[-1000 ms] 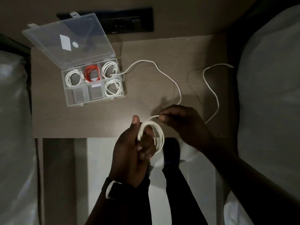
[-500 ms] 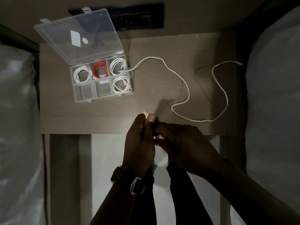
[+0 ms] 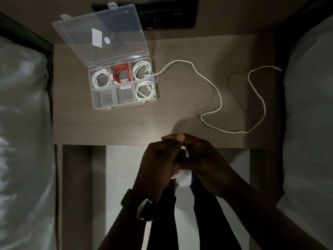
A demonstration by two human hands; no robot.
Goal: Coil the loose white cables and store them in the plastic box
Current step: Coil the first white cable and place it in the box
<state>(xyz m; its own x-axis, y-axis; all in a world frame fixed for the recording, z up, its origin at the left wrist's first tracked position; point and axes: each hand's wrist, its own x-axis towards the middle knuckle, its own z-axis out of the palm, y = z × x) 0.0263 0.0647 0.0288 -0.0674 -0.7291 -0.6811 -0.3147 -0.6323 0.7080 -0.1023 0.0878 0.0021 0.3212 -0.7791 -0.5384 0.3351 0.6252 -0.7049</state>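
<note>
A clear plastic box (image 3: 95, 102) stands open on the wooden table (image 3: 126, 121), its lid (image 3: 100, 35) tilted back. Three compartments hold coiled white cables (image 3: 142, 69) and one holds an orange coil (image 3: 122, 73); two front compartments look bare. A loose white cable (image 3: 216, 91) snakes from the box's right side across the table. At the table's front edge my left hand (image 3: 158, 163) and my right hand (image 3: 203, 163) are pressed together around a small coiled white cable (image 3: 186, 152), mostly hidden between the fingers.
A dark socket panel (image 3: 167, 15) sits on the wall behind the table. White bedding lies to the left (image 3: 23, 123) and right (image 3: 310, 105). My dark-trousered legs (image 3: 207, 222) and the pale floor show below the table edge. A watch (image 3: 146, 210) is on my left wrist.
One second ago the coil was open and visible with the right hand feeding cable into it. Now both hands have closed around it at the table's edge, and the other cable lies free.
</note>
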